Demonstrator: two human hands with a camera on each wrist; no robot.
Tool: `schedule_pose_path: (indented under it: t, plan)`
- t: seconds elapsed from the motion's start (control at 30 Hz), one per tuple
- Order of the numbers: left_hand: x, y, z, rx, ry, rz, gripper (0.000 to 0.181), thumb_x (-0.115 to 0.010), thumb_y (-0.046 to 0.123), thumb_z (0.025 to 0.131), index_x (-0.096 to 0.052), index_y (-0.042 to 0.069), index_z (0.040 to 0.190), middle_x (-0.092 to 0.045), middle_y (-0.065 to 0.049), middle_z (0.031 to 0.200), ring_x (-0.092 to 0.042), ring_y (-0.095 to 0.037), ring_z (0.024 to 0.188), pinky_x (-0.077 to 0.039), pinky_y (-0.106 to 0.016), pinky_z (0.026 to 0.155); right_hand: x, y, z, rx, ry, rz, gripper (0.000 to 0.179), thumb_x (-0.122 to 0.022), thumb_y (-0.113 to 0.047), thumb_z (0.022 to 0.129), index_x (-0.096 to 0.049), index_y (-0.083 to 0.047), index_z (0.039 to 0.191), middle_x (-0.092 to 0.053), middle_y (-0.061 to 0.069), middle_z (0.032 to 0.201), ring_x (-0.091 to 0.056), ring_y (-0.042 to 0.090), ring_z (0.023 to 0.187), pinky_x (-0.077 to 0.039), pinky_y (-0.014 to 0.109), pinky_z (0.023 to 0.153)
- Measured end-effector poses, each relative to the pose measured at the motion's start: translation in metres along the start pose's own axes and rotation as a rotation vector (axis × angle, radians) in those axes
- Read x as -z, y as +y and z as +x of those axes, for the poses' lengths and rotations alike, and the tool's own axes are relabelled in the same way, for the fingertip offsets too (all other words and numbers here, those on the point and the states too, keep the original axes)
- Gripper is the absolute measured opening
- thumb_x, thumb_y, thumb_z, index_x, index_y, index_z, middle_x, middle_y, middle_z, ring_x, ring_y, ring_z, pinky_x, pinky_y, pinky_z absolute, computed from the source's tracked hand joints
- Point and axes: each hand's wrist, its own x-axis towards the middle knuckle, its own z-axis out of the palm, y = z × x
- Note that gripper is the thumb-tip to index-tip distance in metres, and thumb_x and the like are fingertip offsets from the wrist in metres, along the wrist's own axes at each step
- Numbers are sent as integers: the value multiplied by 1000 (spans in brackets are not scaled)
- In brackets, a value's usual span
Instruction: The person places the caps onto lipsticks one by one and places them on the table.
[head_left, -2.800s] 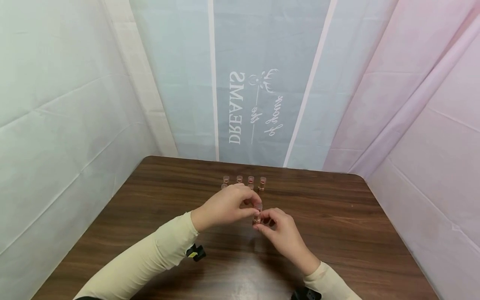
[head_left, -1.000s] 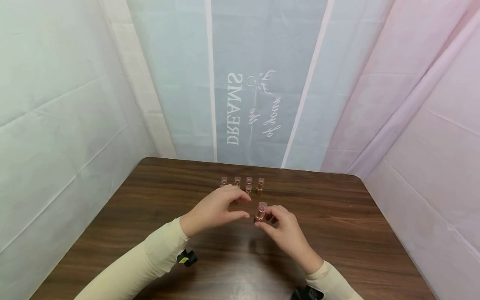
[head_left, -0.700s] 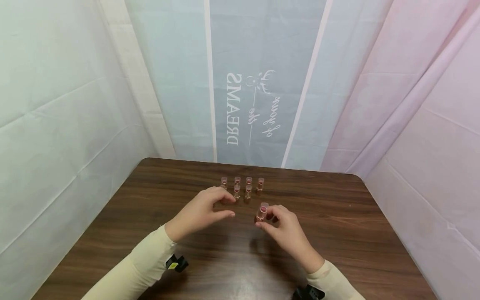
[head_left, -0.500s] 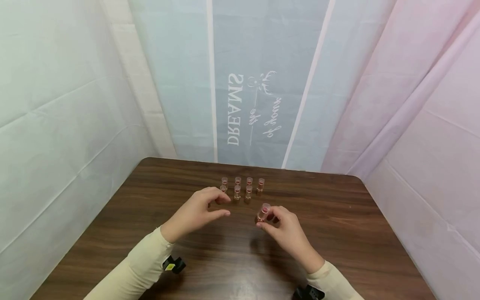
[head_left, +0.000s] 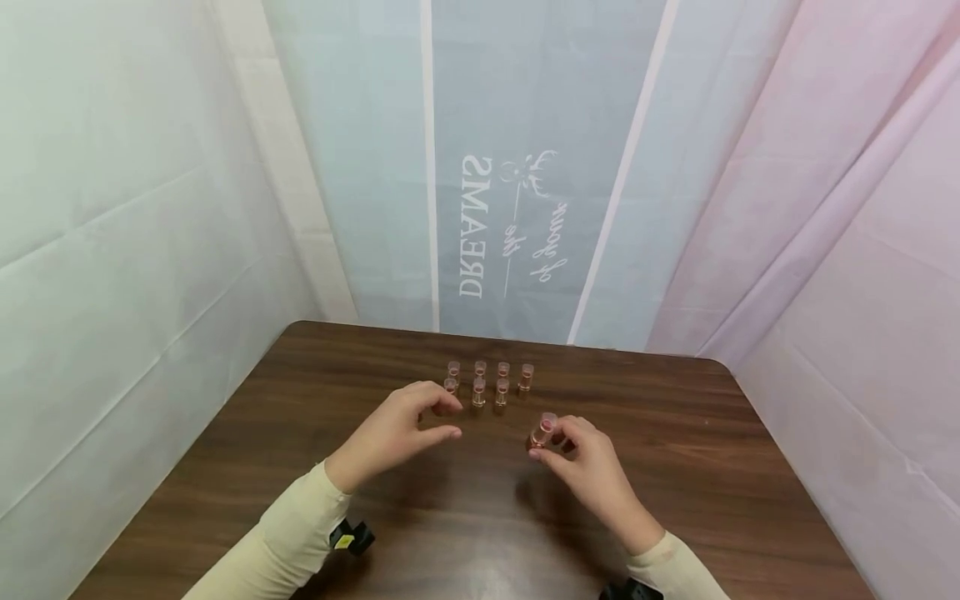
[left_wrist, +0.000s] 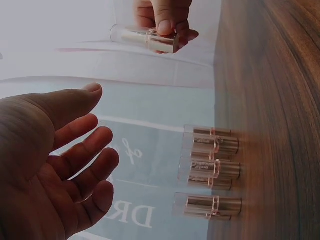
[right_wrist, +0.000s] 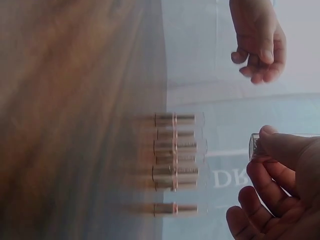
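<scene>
My right hand point(head_left: 600, 475) pinches a lipstick point(head_left: 543, 428) with a clear cap and a rose-gold base, thumb and fingertips on the lower end. In the left wrist view, that lipstick point(left_wrist: 150, 39) is raised off the tabletop, its clear cap away from the hand. My left hand point(head_left: 393, 429) hovers to the left, fingers loosely bent and thumb apart, with nothing in it. Beyond the hands, several matching lipsticks point(head_left: 479, 393) stand upright in two rows; the right wrist view shows their gold bases and clear caps point(right_wrist: 175, 172) side-on.
The dark wood table point(head_left: 660, 417) has rounded far corners. Behind it hangs a pale blue cloth point(head_left: 375, 208) with white lettering, and white sheets point(head_left: 150, 250) close off both sides. A black wrist device point(head_left: 351, 537) sits on the left sleeve.
Earlier both hands were on the lipstick. My left hand has let go and drawn back left, uncovering the front row; my right hand has shifted slightly right, still holding the lipstick.
</scene>
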Motion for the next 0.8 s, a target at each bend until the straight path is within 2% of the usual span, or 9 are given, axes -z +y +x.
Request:
schedule_pose_path:
  t: [0.13,0.27,0.53,0.8]
  plan:
    - [0,-2,0,2,-7,-13,27,-84,29,87,-70,26,110,-66,16,108,-65,-13,101,-55,-37,89,7,7,13,-42,-11,-17,24,-89,-20,80,-68,-22,92,-62,-8,87,-61,9,78,-58,34,73]
    - [2,-3,0,1,-5,-16,26,-84,29,87,-71,25,110,-67,14,108,-65,-14,101,-56,-40,88,8,17,31,-72,-54,2,21,-87,-20,84,-68,-20,93,-64,-5,88,-64,14,81,-56,31,72]
    - [3,-7,-1,20,-13,-21,24,-84,27,88,-70,28,108,-71,4,110,-65,-19,101,-53,-32,86,-7,40,59,-122,-120,14,17,-84,-23,88,-68,-21,93,-68,-5,89,-64,12,77,-54,28,67]
    - [6,-7,-2,6,-17,23,28,-84,26,87,-70,24,111,-71,4,111,-64,-18,105,-54,-41,92,-21,57,74,-167,-145,-5,20,-85,-23,86,-66,-19,94,-70,-3,93,-65,14,84,-55,35,75]
